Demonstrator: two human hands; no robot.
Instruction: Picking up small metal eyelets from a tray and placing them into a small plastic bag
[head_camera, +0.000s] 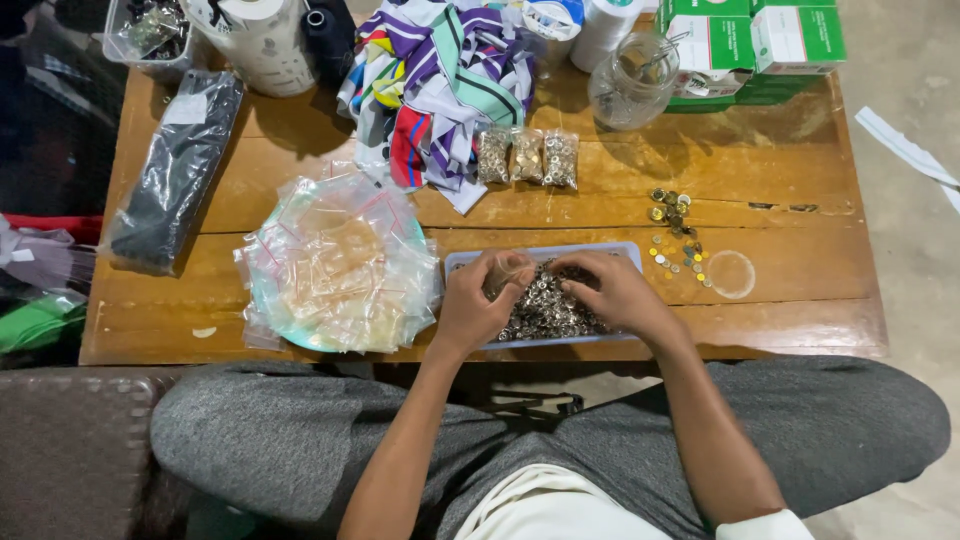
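The left hand's (478, 300) fingers pinch a small clear bag — its contents too small to tell. The right hand's (617, 292) fingers curl into the metal rings (545, 312), their tips buried, grip unclear. The tray (600, 250) sits at the surface's (790, 260) near edge, beside a heap of clear bags (340, 265).

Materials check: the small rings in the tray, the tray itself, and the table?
Small rings: likely metal, shiny silver glints. Tray: looks like matte plastic, pale lavender-grey with thin rounded walls. Table: varnished wood, visible plank grain, seams and a crack. Both hands rest in the rings.
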